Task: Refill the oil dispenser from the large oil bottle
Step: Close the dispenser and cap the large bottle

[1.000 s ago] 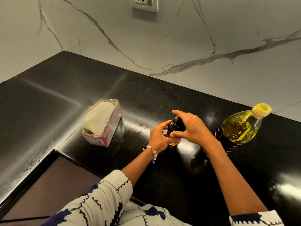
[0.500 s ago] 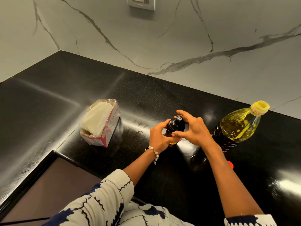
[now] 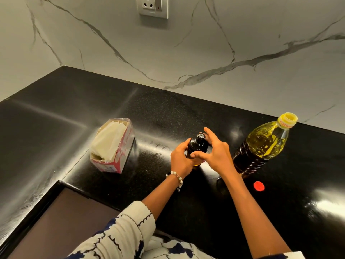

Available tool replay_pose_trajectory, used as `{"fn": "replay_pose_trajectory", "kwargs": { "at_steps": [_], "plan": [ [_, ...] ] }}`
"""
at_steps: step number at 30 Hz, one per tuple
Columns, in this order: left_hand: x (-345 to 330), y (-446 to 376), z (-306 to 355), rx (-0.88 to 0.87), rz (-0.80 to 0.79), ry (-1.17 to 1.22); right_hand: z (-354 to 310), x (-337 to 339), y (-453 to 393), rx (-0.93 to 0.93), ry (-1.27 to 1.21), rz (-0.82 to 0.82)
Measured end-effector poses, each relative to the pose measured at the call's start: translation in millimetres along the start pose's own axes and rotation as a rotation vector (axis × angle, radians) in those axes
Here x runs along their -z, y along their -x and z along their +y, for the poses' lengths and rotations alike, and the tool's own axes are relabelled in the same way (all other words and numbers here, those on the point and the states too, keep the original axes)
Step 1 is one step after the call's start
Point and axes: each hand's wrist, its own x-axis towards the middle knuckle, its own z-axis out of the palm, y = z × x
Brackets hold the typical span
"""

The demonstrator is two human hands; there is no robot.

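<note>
A black stone counter meets a white veined marble wall in a corner; a wall socket is cut off by the top edge. A brown recessed panel sits at the lower left, partly cut off. The oil bottle stands uncapped on the right of the counter, its yellow neck open; its lower half reads dark and its contents there are hard to make out. A tissue box lies on the left, well apart from the hands. The dispenser, dark with a black top, stands between the hands at centre; its body is mostly hidden by them. The left hand wraps the dispenser's body, fingers curled round it. The right hand grips the dispenser's top, thumb pressed across the front, index finger raised beyond the cap. A red cap lies on the counter just beside the right forearm, near the oil bottle's base. A bead bracelet circles the left wrist.
</note>
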Motion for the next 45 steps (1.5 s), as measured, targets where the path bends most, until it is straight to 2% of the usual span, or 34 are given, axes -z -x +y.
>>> {"fn": "replay_pose_trajectory", "kwargs": {
  "at_steps": [5,8,10,14,17,19,20,22,25,30,33,36,41,43,45],
  "plan": [
    [1,18,4,0.179,0.085,-0.057,9,7,24,-0.106,-0.121,0.157],
    [1,33,7,0.286,0.119,-0.150,18,22,49,-0.059,-0.189,0.245],
    [-3,43,11,0.313,0.120,-0.137,28,32,66,-0.038,-0.227,0.233],
    [-24,60,31,0.232,-0.048,-0.022,54,58,102,-0.133,-0.172,0.243],
    [-37,65,48,0.144,-0.122,0.047,79,72,120,-0.269,-0.015,0.507],
    [-46,64,58,0.111,-0.123,0.066,98,79,126,-0.345,0.062,0.607],
    [-50,63,61,0.102,-0.114,0.081,108,80,125,-0.365,0.111,0.584],
    [-58,59,70,0.076,-0.091,0.117,124,83,125,-0.371,0.204,0.437],
    [-68,54,81,0.035,-0.049,0.142,126,80,123,-0.347,0.229,0.270],
    [-80,53,96,-0.008,0.002,0.181,130,81,117,-0.274,0.322,0.296],
    [-82,51,104,-0.060,0.090,0.200,125,93,112,-0.251,0.155,0.444],
    [-81,45,117,-0.175,0.220,0.186,102,120,101,-0.241,-0.187,0.568],
    [-77,30,151,-0.347,0.269,0.198,46,180,80,-0.036,-0.540,0.531],
    [-75,24,162,-0.406,0.225,0.162,27,197,73,0.047,-0.580,0.510],
    [-75,20,171,-0.429,0.146,0.144,15,209,65,0.123,-0.501,0.483]
  ]
}}
